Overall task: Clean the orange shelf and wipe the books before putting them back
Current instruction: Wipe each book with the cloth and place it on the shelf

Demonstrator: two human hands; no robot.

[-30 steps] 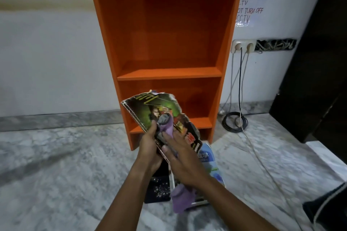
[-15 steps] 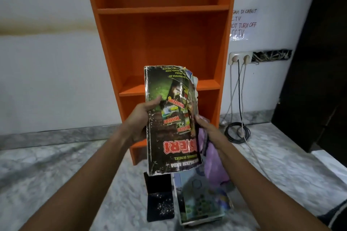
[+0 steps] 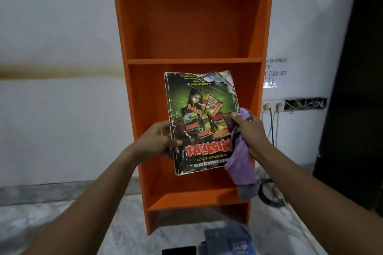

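book [image 3: 202, 122]: worn, torn-edged "MISTERI" cover facing the camera, title upside down; held upright in the air in front of the orange shelf [image 3: 192, 16], level with its middle compartment, not resting on any board
left hand [image 3: 157, 141]: grasping the book's left edge, thumb on the cover, fingers behind it
right hand [image 3: 251, 130]: clenched around the purple cloth [image 3: 241, 163], thumb tip on the book's right edge
purple cloth: bunched in the right hand, the loose end hangs down beside the book's lower right corner; grey patch at the bottom tip
orange shelf: stands on the marble floor [image 3: 62, 223] against the white wall, open front toward the camera
floor stack [image 3: 228, 238]: blue-covered books lying flat just in front of the shelf base, blurred; a dark flat item [image 3: 179, 250] left of them, cannot tell what it is
wall socket [image 3: 272, 106]: right of the shelf, two plugs in, cables drop to a coil [image 3: 271, 192] on the floor
handwritten note [image 3: 275, 72]: on the wall above the socket, partly hidden by the shelf side
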